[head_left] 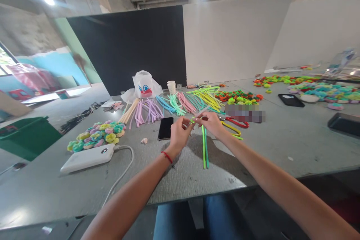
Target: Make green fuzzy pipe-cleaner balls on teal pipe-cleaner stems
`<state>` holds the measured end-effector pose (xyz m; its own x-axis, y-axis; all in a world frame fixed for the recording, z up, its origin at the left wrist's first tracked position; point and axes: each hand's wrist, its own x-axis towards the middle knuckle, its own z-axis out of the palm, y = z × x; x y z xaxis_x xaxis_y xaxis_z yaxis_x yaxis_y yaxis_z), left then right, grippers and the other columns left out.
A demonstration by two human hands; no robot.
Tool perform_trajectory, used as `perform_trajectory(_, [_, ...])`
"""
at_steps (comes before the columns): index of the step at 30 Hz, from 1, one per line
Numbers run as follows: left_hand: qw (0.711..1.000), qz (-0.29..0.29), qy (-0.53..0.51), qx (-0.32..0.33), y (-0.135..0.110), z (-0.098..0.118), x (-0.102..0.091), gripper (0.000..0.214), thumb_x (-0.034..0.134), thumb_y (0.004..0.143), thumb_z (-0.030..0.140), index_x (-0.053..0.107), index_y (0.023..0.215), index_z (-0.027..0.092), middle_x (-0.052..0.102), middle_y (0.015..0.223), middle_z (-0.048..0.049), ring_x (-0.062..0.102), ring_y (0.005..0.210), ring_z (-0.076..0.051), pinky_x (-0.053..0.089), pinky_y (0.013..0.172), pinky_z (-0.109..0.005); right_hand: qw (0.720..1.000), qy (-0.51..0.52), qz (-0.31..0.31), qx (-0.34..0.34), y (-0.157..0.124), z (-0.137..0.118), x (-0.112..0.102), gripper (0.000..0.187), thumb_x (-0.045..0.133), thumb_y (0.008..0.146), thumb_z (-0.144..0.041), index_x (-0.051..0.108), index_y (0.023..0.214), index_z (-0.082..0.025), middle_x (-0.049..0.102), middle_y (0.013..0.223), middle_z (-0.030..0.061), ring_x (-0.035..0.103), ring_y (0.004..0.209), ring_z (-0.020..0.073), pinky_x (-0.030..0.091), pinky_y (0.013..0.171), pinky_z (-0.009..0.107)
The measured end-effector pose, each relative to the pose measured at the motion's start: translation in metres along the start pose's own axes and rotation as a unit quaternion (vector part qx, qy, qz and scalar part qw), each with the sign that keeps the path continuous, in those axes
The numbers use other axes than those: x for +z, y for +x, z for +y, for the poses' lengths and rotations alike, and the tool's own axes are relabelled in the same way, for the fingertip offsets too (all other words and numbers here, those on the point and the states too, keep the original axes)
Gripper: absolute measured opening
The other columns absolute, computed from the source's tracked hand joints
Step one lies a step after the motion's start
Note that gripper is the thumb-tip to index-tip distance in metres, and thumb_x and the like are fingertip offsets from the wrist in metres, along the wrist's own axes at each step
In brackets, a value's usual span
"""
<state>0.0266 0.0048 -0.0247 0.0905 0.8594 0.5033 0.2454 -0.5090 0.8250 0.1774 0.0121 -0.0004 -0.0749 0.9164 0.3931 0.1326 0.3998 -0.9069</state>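
Two bare hands meet above a grey desk (135,180); the left hand (181,129) and the right hand (209,122) are each closed to a narrow pinch, thumb against forefinger, on a small lime-green chenille stem (192,120) held up between them; its exact shape is mostly hidden by the fingertips. Below the right hand run a lime strip (204,152) and a teal strip (207,153), side by side; whether that hand also grips them I cannot tell. The stem should be very light and soft on the outside, probably with a thin wire core — easy to bend, likely to keep its bend, hard to break; a cut end might prick, so the fuzzy length close to the bend seems the surest place to hold. A black phone (165,128) lies just beside the left hand; bundles of pastel stems (146,112) fan out beyond.
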Motion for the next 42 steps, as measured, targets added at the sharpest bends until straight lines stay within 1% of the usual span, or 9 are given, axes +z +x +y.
perform_trajectory(6, [1.000, 0.015, -0.001, 0.013, 0.003, -0.005, -0.001, 0.022, 0.063, 0.079, 0.035, 0.056, 0.069, 0.016, 0.061, 0.063, 0.0001, 0.052, 0.050, -0.009, 0.039, 0.046, -0.019, 1.000, -0.020, -0.003, -0.014, 0.000, 0.004, 0.004, 0.042, 0.074, 0.062, -0.056, 0.067, 0.066, -0.015, 0.064, 0.063, 0.0047, 0.054, 0.051, 0.0133, 0.044, 0.051, 0.027])
perform_trajectory(10, [0.994, -0.007, -0.105, -0.032, 0.007, -0.003, -0.001, 0.027, 0.069, 0.073, 0.035, 0.053, 0.063, 0.016, 0.056, 0.052, 0.0024, 0.042, 0.041, -0.006, 0.031, 0.040, -0.018, 0.997, -0.030, -0.040, -0.055, 0.003, 0.002, -0.003, 0.040, 0.070, 0.067, -0.056, 0.068, 0.067, -0.015, 0.062, 0.066, 0.0032, 0.050, 0.048, 0.0098, 0.042, 0.047, 0.025])
perform_trajectory(14, [0.973, -0.065, -0.206, -0.083, 0.010, 0.002, -0.005, 0.032, 0.073, 0.068, 0.041, 0.055, 0.062, 0.015, 0.055, 0.049, 0.0030, 0.035, 0.037, -0.003, 0.024, 0.036, -0.018, 0.994, -0.011, -0.077, -0.080, 0.005, -0.003, -0.011, 0.039, 0.070, 0.068, -0.054, 0.071, 0.070, -0.015, 0.061, 0.069, 0.0028, 0.047, 0.048, 0.0079, 0.040, 0.045, 0.023])
perform_trajectory(21, [0.921, -0.160, -0.330, -0.130, 0.009, 0.010, -0.010, 0.031, 0.073, 0.069, 0.040, 0.058, 0.065, 0.012, 0.056, 0.054, 0.0026, 0.035, 0.036, -0.001, 0.019, 0.036, -0.017, 0.993, 0.039, -0.101, -0.053, 0.001, -0.011, -0.015, 0.032, 0.072, 0.069, -0.047, 0.070, 0.073, -0.015, 0.059, 0.071, 0.0014, 0.044, 0.052, 0.0071, 0.035, 0.048, 0.023])
perform_trajectory(25, [0.911, -0.191, -0.342, -0.130, 0.008, 0.009, -0.010, 0.033, 0.070, 0.072, 0.043, 0.062, 0.070, 0.010, 0.057, 0.057, 0.0006, 0.034, 0.037, -0.001, 0.018, 0.037, -0.018, 0.990, 0.068, -0.124, 0.000, -0.003, -0.013, -0.012, 0.034, 0.071, 0.070, -0.049, 0.069, 0.077, -0.015, 0.053, 0.061, -0.0024, 0.036, 0.049, 0.0059, 0.027, 0.046, 0.022])
perform_trajectory(29, [0.905, -0.201, -0.347, -0.140, 0.008, 0.008, -0.008, 0.036, 0.067, 0.075, 0.046, 0.062, 0.073, 0.011, 0.056, 0.058, 0.0011, 0.034, 0.038, -0.001, 0.020, 0.037, -0.017, 0.992, 0.057, -0.113, -0.008, -0.002, -0.015, -0.010, 0.034, 0.070, 0.070, -0.049, 0.067, 0.074, -0.015, 0.051, 0.058, -0.0029, 0.035, 0.049, 0.0064, 0.025, 0.046, 0.022])
perform_trajectory(32, [0.913, -0.192, -0.325, -0.158, 0.007, 0.008, -0.007, 0.037, 0.069, 0.072, 0.048, 0.060, 0.077, 0.012, 0.056, 0.058, 0.0016, 0.040, 0.041, -0.004, 0.030, 0.038, -0.016, 0.996, 0.030, -0.085, -0.025, 0.000, -0.014, -0.010, 0.036, 0.069, 0.069, -0.050, 0.066, 0.072, -0.015, 0.053, 0.059, -0.0019, 0.038, 0.050, 0.0074, 0.028, 0.047, 0.022])
perform_trajectory(37, [0.935, -0.108, -0.297, -0.159, 0.005, 0.003, -0.003, 0.040, 0.081, 0.057, 0.035, 0.053, 0.077, 0.017, 0.057, 0.060, 0.0043, 0.048, 0.048, -0.007, 0.046, 0.046, -0.021, 0.999, -0.022, -0.034, -0.029, 0.001, -0.007, -0.009, 0.041, 0.070, 0.066, -0.054, 0.067, 0.070, -0.014, 0.057, 0.059, 0.0007, 0.041, 0.050, 0.0090, 0.031, 0.048, 0.024])
perform_trajectory(42, [0.948, -0.083, -0.281, -0.122, 0.005, -0.001, -0.002, 0.037, 0.076, 0.064, 0.042, 0.051, 0.069, 0.015, 0.057, 0.055, 0.0031, 0.039, 0.040, -0.004, 0.031, 0.037, -0.017, 0.999, -0.038, -0.020, -0.027, 0.001, -0.005, -0.007, 0.043, 0.071, 0.065, -0.056, 0.069, 0.071, -0.013, 0.056, 0.058, 0.0011, 0.042, 0.048, 0.0094, 0.031, 0.047, 0.025])
